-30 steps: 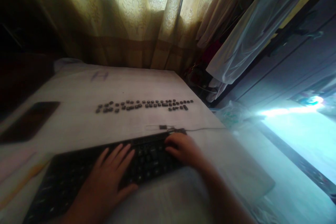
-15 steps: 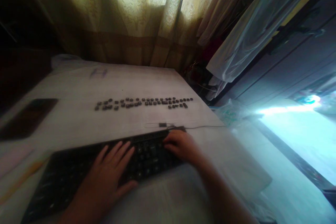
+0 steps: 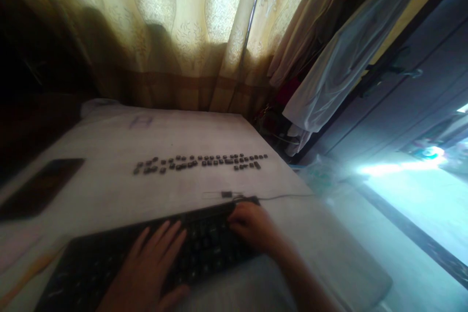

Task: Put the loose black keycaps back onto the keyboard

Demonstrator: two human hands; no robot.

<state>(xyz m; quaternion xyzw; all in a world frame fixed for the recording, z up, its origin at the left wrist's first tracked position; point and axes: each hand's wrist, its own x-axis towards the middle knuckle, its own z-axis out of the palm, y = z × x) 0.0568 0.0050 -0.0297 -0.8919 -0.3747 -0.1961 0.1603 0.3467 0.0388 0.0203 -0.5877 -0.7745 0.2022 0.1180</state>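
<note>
A black keyboard (image 3: 204, 241) lies slantwise across the near part of the white-covered table. My left hand (image 3: 149, 263) rests flat on its middle, fingers spread and holding nothing. At the keyboard's far right corner is my right hand (image 3: 250, 222), its fingers curled and pressed together on the keys. Whatever they may pinch is hidden. Just beyond the keyboard lies a small black piece with thin wire loops (image 3: 226, 194), beside a dark cable (image 3: 281, 197). Farther back, several loose black keycaps (image 3: 208, 162) are laid out in rough rows.
On the left lie a dark flat rectangular object (image 3: 42, 187), a blurred pink item (image 3: 20, 246) and an orange-handled tool (image 3: 34, 268). A patterned curtain (image 3: 190, 34) hangs behind the table (image 3: 183, 131). Pale cloth (image 3: 321, 87) hangs at the right near a door (image 3: 380, 78).
The view has tilted up, so the table and everything on it sit lower in the picture. Both hands keep nearly the same places on the keyboard.
</note>
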